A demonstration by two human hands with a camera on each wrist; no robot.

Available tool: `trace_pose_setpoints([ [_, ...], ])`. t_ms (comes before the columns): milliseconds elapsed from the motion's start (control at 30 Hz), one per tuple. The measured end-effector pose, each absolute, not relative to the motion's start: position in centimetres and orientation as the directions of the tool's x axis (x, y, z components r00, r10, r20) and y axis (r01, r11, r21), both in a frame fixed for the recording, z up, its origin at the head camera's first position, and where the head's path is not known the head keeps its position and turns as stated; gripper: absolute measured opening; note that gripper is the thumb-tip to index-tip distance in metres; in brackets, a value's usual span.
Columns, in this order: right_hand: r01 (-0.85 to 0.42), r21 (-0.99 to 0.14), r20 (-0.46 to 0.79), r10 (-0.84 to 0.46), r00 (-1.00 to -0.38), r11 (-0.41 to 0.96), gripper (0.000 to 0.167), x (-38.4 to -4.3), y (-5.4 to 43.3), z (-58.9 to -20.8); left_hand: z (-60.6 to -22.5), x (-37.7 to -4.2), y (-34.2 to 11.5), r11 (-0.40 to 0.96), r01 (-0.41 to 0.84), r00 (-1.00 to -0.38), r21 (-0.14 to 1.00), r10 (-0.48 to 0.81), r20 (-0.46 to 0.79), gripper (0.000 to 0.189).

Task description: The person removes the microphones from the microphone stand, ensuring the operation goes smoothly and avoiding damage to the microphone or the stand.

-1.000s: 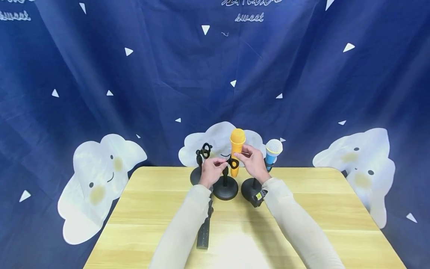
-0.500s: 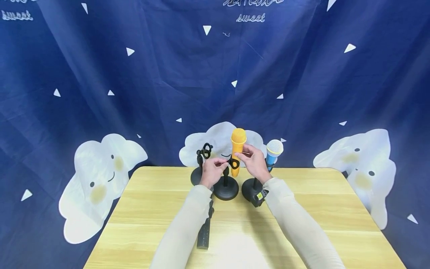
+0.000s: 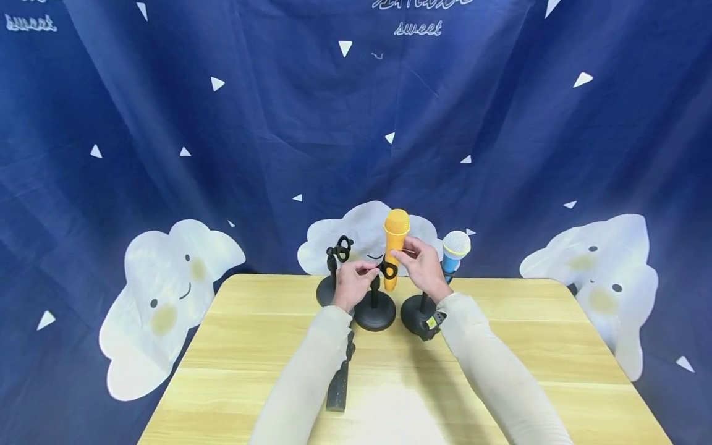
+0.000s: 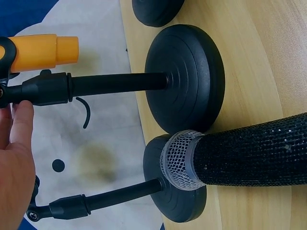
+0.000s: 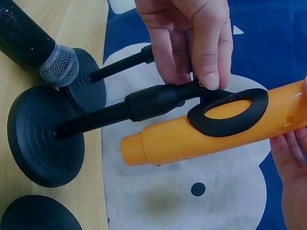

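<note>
A yellow-orange microphone (image 3: 395, 238) stands upright in the ring-shaped clip (image 3: 389, 270) of the middle black desk stand (image 3: 375, 314). My right hand (image 3: 424, 269) grips its body just under the head, thumb in front and fingers behind. With thumb and fingertips my left hand (image 3: 353, 284) pinches the clip's joint at the top of the stand's pole. Seen from the right wrist, the clip's black loop (image 5: 225, 128) lies around the microphone's handle, and the narrower tail end (image 5: 134, 150) sticks out below it.
To the right, a blue microphone (image 3: 455, 247) with a white head sits in another stand (image 3: 414, 314). A third stand (image 3: 327, 290) at the left has a bare clip (image 3: 343, 248). A black glittery microphone (image 4: 249, 158) lies on the wooden table (image 3: 250, 352), partly under the left sleeve.
The orange microphone has risen very slightly in the clip along with my right hand. My left hand keeps its pinch on the joint, and the stands stay put.
</note>
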State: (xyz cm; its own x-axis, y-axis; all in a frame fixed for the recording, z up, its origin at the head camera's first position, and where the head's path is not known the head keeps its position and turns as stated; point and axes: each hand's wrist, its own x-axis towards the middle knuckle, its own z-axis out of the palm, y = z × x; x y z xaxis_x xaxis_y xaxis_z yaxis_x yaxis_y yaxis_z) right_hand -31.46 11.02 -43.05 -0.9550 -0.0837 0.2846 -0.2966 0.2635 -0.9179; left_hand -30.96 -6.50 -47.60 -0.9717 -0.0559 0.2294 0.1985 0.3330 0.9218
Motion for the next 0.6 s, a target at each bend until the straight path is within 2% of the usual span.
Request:
trace_pose_setpoints([
  [600,-0.31,-0.922,0.299,-0.083,-0.951,0.231,0.037,-31.52,11.07,-42.88,-47.69,-30.94,-6.49,0.334,0.212,-0.969,0.918,-0.046,0.241,0.014],
])
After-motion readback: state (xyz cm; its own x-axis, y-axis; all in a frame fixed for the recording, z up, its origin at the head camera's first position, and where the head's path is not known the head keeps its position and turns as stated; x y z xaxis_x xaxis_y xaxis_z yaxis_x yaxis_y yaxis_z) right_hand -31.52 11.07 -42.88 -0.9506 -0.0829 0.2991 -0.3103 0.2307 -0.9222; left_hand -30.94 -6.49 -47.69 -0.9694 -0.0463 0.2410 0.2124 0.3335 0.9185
